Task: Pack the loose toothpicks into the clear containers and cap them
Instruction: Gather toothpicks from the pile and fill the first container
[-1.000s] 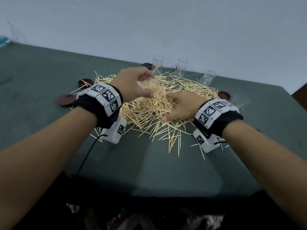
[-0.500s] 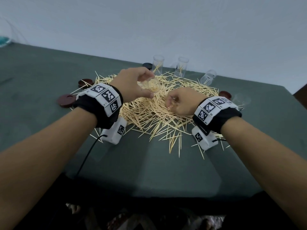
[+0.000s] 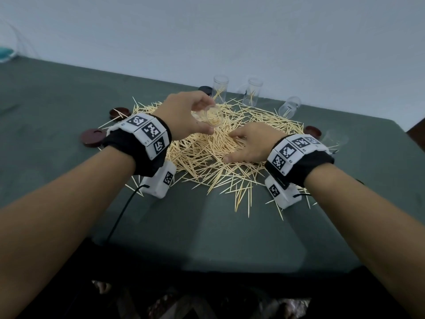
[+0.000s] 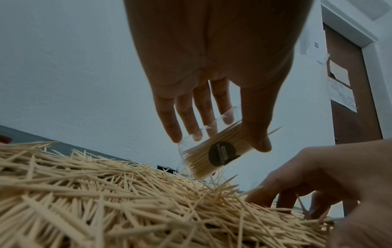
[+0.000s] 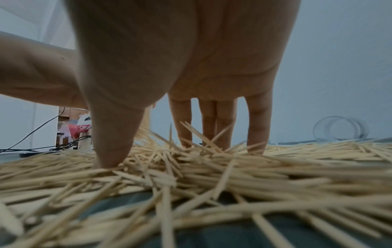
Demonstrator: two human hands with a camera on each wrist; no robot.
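A heap of loose toothpicks (image 3: 207,162) covers the middle of the dark green table (image 3: 57,116). My left hand (image 3: 207,117) grips a clear container (image 3: 216,116) between thumb and fingers. It hangs tilted just above the heap, mouth toward me, packed with toothpicks. In the left wrist view the container (image 4: 212,156) shows a round dark label under my left hand (image 4: 218,141). My right hand (image 3: 230,147) rests spread on the heap's right side. In the right wrist view the right hand (image 5: 161,151) has straight fingers and thumb tip (image 5: 108,161) pressed into the toothpicks (image 5: 233,176).
Two clear containers (image 3: 220,88) (image 3: 253,92) stand upright behind the heap, each with a few toothpicks. A third (image 3: 289,107) leans at the back right and another clear one (image 3: 335,139) lies far right. Dark red caps (image 3: 93,137) (image 3: 118,112) (image 3: 312,130) and a black cap (image 3: 205,89) ring the heap.
My right hand lay on the heap, then lifted curled towards the container, and now lies spread on the toothpicks again. My left hand kept the container nearly still.
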